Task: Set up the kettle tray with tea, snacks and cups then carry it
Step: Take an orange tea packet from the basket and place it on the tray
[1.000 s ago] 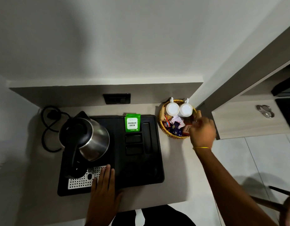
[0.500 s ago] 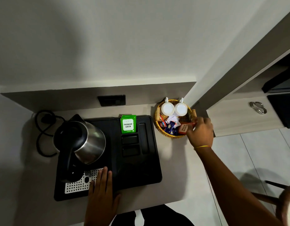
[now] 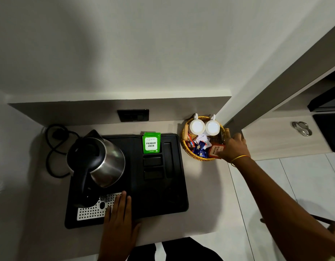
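Note:
A black kettle tray (image 3: 174,202) lies on the counter with a steel kettle (image 3: 99,161) at its left and green tea sachets (image 3: 151,143) standing in its top slot. My left hand (image 3: 118,217) rests flat on the tray's front edge, over the perforated metal plate (image 3: 91,210). To the right, a wicker basket (image 3: 190,151) holds two upturned white cups (image 3: 204,127) and several snack and tea packets (image 3: 199,148). My right hand (image 3: 232,148) is at the basket's right rim, fingers closed on a red Assam tea packet (image 3: 214,150).
The kettle's black cord (image 3: 53,147) coils on the counter to the left. A black wall socket (image 3: 133,115) sits behind the tray. A wooden drawer front with a metal handle (image 3: 302,128) is at the right, above a tiled floor (image 3: 304,185).
My right hand has shifted from over the basket to its right rim and now holds the red packet clear of the others. My left hand stays on the tray.

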